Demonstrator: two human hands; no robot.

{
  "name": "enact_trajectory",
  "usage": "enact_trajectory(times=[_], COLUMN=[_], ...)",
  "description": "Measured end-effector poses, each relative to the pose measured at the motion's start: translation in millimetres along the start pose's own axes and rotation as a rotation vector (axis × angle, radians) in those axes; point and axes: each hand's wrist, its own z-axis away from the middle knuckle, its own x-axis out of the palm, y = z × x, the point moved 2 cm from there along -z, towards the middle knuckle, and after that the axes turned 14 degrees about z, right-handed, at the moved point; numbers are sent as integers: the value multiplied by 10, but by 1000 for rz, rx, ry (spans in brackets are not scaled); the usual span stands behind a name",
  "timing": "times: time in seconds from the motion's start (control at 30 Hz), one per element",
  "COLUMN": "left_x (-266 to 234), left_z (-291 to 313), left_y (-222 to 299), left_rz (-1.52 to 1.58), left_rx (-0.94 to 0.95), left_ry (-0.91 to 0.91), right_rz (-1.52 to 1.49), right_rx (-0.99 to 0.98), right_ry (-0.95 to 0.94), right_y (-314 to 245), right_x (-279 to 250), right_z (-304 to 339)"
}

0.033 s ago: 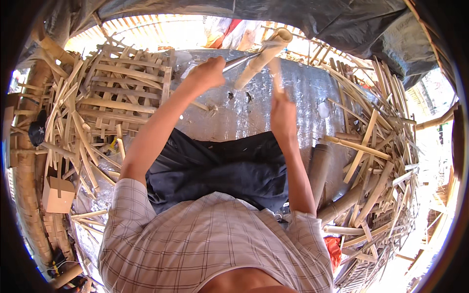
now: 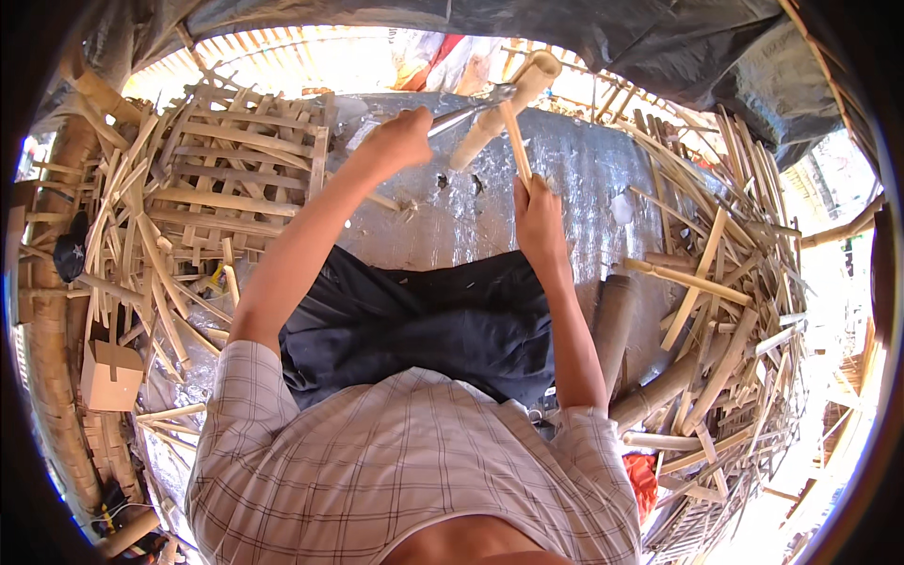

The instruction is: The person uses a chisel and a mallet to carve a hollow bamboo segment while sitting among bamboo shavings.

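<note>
Bamboo pole (image 2: pixel 504 104) upright over grey sheet (image 2: pixel 584 179) | right hand (image 2: pixel 537 218) closed around thin bamboo strip (image 2: pixel 516 141) | left hand (image 2: pixel 400 141) grips metal blade (image 2: pixel 471 111) against pole | split bamboo (image 2: pixel 716 282) heaped around.

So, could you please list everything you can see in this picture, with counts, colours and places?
bamboo tube: one, pale tan, raised ahead, between the hands.
thin bamboo strip: one, tan, upright in the right hand.
metal blade: one, grey, in the left hand, against the tube.
woven bamboo frame: one, tan, on the left.
split bamboo strips: many, tan, piled on the right.
bamboo poles: several, brown, right of the lap.
small box: one, brown, far left.
silver sheet: one, grey, on the ground ahead.
dark tarpaulin: one, black, overhead.
left hand: gripping the blade.
right hand: gripping the strip.
</note>
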Motion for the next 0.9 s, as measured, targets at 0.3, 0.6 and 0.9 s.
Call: enact_trajectory(times=[0.3, 0.6, 0.9], left_x=[106, 68, 108], left_z=[-27, 4, -33], left_y=[-65, -56, -110], left_rz=[-24, -35, -4], left_rx=[68, -13, -28], left_ry=[12, -35, -30], right_rz=[-324, -73, 21], right_rx=[140, 119, 41], right_ry=[310, 17, -126], right_y=[-439, -185, 9], right_x=[-857, -467, 168], right_z=[-261, -142, -40])
